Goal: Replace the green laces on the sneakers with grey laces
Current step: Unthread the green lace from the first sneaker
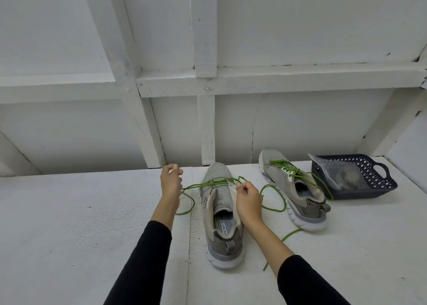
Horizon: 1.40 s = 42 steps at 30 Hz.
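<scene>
1. One white worktop (69, 224) under everything, white panelled wall behind.
2. Two grey sneakers on it: near sneaker (221, 214) in the middle, toe toward the wall, nearly unlaced; far sneaker (293, 187) to its right, tilted, laced through its eyelets.
3. Dark blue basket (374, 180) at far right, just beside the far sneaker, with a clear plastic bag (335, 170) inside; contents of the bag too blurred to tell.
4. Right hand (248, 199) over the near sneaker's right eyelet edge, grip curled, pinching the green lace (219, 182) at that spot.
5. Left hand (170, 180) raised left of the near sneaker's toe, blurred, fingers curled; cannot tell whether anything is held.
6. Green lace crossing the near sneaker's lowest eyelets, loose ends looping onto the worktop on both sides.
7. Second green lace (286, 168) in the far sneaker, tail trailing off beside the basket.
</scene>
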### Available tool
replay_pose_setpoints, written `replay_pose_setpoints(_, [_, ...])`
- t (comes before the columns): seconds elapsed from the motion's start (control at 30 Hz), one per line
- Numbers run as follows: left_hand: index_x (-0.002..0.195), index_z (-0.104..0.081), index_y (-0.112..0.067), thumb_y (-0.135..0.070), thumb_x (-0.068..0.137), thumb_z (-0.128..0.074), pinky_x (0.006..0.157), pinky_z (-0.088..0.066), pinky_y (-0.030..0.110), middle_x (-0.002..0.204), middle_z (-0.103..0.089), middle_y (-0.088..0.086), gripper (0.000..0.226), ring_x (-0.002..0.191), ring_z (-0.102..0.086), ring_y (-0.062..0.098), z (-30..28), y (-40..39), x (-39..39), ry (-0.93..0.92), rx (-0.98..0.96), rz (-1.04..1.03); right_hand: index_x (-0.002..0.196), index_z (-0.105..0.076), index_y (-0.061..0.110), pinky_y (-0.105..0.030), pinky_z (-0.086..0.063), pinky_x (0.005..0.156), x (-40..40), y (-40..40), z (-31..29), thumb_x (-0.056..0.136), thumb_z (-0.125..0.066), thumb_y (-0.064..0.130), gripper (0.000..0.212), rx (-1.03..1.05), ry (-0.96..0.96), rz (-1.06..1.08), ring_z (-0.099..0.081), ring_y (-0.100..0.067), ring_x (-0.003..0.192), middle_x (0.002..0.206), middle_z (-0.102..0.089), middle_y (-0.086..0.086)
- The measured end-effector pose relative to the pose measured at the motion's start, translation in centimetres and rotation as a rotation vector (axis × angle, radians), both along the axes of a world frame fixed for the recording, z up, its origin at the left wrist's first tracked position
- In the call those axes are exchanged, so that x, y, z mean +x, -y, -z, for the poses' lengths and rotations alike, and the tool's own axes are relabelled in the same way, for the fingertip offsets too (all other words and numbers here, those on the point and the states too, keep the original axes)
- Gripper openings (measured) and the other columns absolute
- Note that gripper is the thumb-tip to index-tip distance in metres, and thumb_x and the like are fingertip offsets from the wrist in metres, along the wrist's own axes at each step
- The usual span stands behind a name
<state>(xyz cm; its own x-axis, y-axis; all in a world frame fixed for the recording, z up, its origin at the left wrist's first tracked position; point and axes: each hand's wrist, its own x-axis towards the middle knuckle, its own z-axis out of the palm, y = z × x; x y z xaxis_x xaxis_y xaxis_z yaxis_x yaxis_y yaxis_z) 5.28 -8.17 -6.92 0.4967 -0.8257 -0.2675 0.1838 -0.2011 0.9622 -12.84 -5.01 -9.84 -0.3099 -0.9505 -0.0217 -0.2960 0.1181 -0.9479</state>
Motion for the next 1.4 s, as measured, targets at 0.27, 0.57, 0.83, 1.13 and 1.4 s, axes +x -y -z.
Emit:
replay_pose_setpoints(0.27, [0.121, -0.044, -0.017, -0.021, 0.097, -0.047, 0.088, -0.051, 0.046, 0.104, -0.066, 0.012, 0.024, 0.092, -0.061, 0.03, 2.2, -0.8, 0.5, 0.669, 0.219, 0.234, 0.081, -0.056, 0.0, -0.019, -0.033, 0.054, 0.0, -0.1, -0.1, 0.099, -0.049, 0.02, 0.028, 0.025, -0.039, 0.008, -0.044, -0.01, 0.059, 0.065, -0.053, -0.002])
replay_pose_setpoints(0.57, [0.098, -0.074, -0.031, -0.038, 0.088, -0.066, 0.099, -0.039, 0.043, 0.115, -0.068, -0.004, 0.015, 0.116, -0.052, 0.022, 0.0, 1.0, -4.5, 1.022, 0.069, 0.579, 0.079, -0.056, 0.001, -0.019, -0.033, 0.054, 0.1, -0.1, -0.1, 0.099, -0.049, 0.021, 0.029, 0.023, -0.044, 0.015, -0.044, -0.01, 0.06, 0.066, -0.053, -0.003])
replay_pose_setpoints(0.83, [0.088, -0.077, -0.024, -0.035, 0.081, -0.077, 0.087, -0.047, 0.036, 0.104, -0.064, -0.006, 0.013, 0.1, -0.054, 0.017, 3.0, 0.8, -3.9, 0.999, -0.134, 0.584, 0.08, -0.056, 0.001, -0.023, -0.035, 0.056, 0.1, 0.0, 0.0, 0.099, -0.05, 0.02, 0.028, 0.021, -0.03, 0.009, -0.047, -0.015, 0.063, 0.066, -0.054, -0.003])
replay_pose_setpoints(1.13, [0.087, -0.051, -0.009, -0.014, 0.101, -0.049, 0.077, -0.051, 0.026, 0.104, -0.073, 0.004, 0.015, 0.097, -0.067, 0.017, 2.9, -0.9, -5.2, 0.025, -0.22, 0.302, 0.081, -0.057, 0.001, -0.021, -0.036, 0.058, 0.1, 0.0, -0.1, 0.099, -0.05, 0.021, 0.028, 0.017, -0.01, 0.003, -0.048, -0.014, 0.066, 0.071, -0.058, -0.006])
replay_pose_setpoints(1.4, [0.09, -0.041, -0.021, -0.023, 0.106, -0.036, 0.051, -0.033, 0.02, 0.071, -0.043, -0.003, 0.017, 0.056, -0.033, 0.007, 0.1, -0.1, -4.0, 0.005, -0.242, 0.085, 0.08, -0.056, 0.0, -0.02, -0.034, 0.053, -0.2, -0.2, -0.1, 0.1, -0.05, 0.021, 0.029, 0.01, 0.0, -0.004, -0.045, -0.013, 0.061, 0.068, -0.055, -0.005])
